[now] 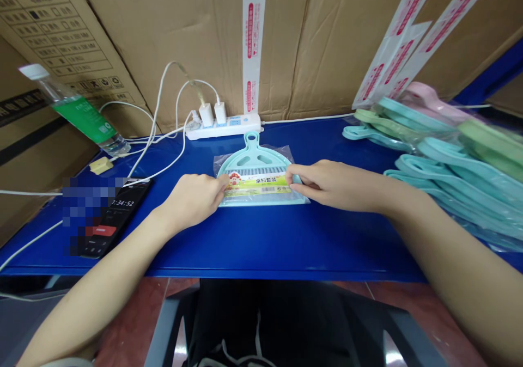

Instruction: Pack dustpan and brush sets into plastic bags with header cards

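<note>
A light-blue dustpan (253, 150) lies flat on the blue table in front of me, its looped handle pointing away. A row of brush bristles (257, 170) shows against it, and a clear plastic bag (286, 150) surrounds both. Across the bag runs a yellow, green and white printed label (261, 183). My left hand (199, 197) is closed at the label's left end, fingertips pinching it. At the right end, my right hand (322, 182) pinches the label between thumb and fingers. Whether the label is stuck down under the fingertips is hidden.
Bagged dustpans in blue, green and pink (453, 165) are piled at the right. A power strip (245, 124) with white chargers and cables sits behind. At the left are a phone (118, 220), a tilted water bottle (84, 117) and a small yellow block (101, 165). Cardboard (196, 24) walls the back.
</note>
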Demonstrator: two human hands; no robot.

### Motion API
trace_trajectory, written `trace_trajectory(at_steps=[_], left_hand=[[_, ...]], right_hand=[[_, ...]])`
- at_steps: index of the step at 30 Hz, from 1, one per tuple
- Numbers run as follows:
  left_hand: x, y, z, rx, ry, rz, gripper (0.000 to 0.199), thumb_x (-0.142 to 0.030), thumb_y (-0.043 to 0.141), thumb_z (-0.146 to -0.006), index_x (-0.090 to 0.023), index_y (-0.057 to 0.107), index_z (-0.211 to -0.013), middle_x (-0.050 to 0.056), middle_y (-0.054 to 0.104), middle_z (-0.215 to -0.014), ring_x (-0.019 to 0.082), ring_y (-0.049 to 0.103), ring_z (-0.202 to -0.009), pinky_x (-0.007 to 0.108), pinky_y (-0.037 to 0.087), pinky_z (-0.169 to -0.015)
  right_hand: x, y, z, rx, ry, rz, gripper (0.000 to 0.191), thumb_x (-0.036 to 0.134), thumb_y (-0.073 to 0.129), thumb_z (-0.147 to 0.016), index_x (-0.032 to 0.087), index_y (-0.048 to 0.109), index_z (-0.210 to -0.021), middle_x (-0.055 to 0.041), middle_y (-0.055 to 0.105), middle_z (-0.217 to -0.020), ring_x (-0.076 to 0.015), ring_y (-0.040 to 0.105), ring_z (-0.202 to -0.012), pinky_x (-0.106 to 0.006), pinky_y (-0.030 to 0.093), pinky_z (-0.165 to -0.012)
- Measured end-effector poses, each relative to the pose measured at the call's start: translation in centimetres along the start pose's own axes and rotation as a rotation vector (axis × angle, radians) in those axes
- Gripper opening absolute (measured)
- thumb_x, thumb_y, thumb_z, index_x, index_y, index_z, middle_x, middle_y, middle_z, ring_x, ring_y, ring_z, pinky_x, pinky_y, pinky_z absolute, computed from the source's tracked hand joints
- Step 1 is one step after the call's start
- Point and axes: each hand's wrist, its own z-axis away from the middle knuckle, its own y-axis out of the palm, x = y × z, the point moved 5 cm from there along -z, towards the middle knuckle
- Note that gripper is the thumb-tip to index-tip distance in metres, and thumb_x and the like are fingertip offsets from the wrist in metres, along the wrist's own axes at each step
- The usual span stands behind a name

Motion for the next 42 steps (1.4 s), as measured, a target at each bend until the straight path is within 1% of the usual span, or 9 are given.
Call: trace_trajectory(at_steps=[3,9,23,28,33,36,39,42], left_hand=[[-0.01,0.02,0.03,0.001,0.004,0.001,0.033,-0.025,0.030,-0.097,-0.020,0.061,-0.104,0.009,0.073,-0.084,0.031,0.071,-0.078,0.036,0.047,-0.065],[0.07,0.12,0.03,0.005,0.006,0.001,0.032,-0.025,0.030,-0.098,-0.019,0.061,-0.105,0.009,0.073,-0.084,0.032,0.071,-0.078,0.037,0.047,-0.063],[-0.05,-0.04,0.04,0.008,0.012,0.014,0.034,-0.025,0.029,-0.098,-0.020,0.062,-0.105,0.009,0.073,-0.083,0.031,0.071,-0.077,0.036,0.047,-0.063],[0.01,0.03,0.07,0.005,0.008,0.012,0.033,-0.025,0.029,-0.098,-0.020,0.061,-0.105,0.009,0.073,-0.084,0.030,0.071,-0.077,0.036,0.047,-0.064],[0.07,0.08,0.12,0.014,0.002,0.010,0.033,-0.025,0.029,-0.098,-0.020,0.061,-0.105,0.009,0.073,-0.083,0.031,0.071,-0.078,0.037,0.048,-0.064],[0.06,0.08,0.06,0.013,0.000,0.007,0.034,-0.025,0.028,-0.098,-0.020,0.061,-0.106,0.009,0.073,-0.083,0.031,0.071,-0.078,0.037,0.048,-0.065],[0.06,0.12,0.00,0.011,0.003,0.002,0.034,-0.026,0.028,-0.098,-0.020,0.061,-0.105,0.008,0.073,-0.082,0.030,0.071,-0.077,0.036,0.048,-0.064],[0.08,0.09,0.00,0.004,0.005,-0.003,0.034,-0.026,0.028,-0.098,-0.020,0.061,-0.104,0.008,0.072,-0.080,0.028,0.071,-0.076,0.034,0.047,-0.063]], right_hand=[[-0.08,0.08,0.03,0.007,-0.007,0.004,0.024,0.033,0.032,-0.094,0.023,0.054,-0.094,0.0030,0.051,-0.055,-0.0170,0.048,-0.050,-0.028,0.028,-0.055],[-0.11,0.22,0.06,0.036,0.027,0.006,0.025,0.035,0.030,-0.094,0.022,0.052,-0.095,0.0017,0.051,-0.057,-0.0179,0.049,-0.053,-0.028,0.029,-0.056],[-0.19,0.09,0.05,0.029,0.008,-0.001,0.027,0.036,0.031,-0.095,0.022,0.053,-0.095,0.0011,0.052,-0.058,-0.0176,0.049,-0.053,-0.028,0.030,-0.056],[-0.03,0.00,-0.01,0.025,0.013,-0.024,0.025,0.038,0.035,-0.094,0.022,0.054,-0.090,0.0021,0.052,-0.056,-0.0168,0.048,-0.051,-0.028,0.029,-0.056],[0.08,-0.27,-0.06,-0.015,0.014,-0.048,0.030,0.037,0.034,-0.095,0.023,0.056,-0.081,0.0044,0.048,-0.051,-0.0146,0.042,-0.046,-0.029,0.029,-0.057],[0.12,-0.37,-0.06,-0.026,0.003,-0.054,0.030,0.037,0.034,-0.095,0.023,0.056,-0.080,0.0052,0.046,-0.050,-0.0139,0.041,-0.045,-0.029,0.029,-0.057],[0.03,-0.20,-0.08,-0.013,0.010,-0.042,0.028,0.037,0.034,-0.095,0.022,0.055,-0.082,0.0052,0.046,-0.050,-0.0143,0.042,-0.045,-0.029,0.029,-0.057],[-0.02,0.08,-0.09,0.011,0.014,-0.027,0.023,0.036,0.036,-0.095,0.022,0.054,-0.091,0.0041,0.049,-0.054,-0.0160,0.046,-0.049,-0.028,0.029,-0.057]])
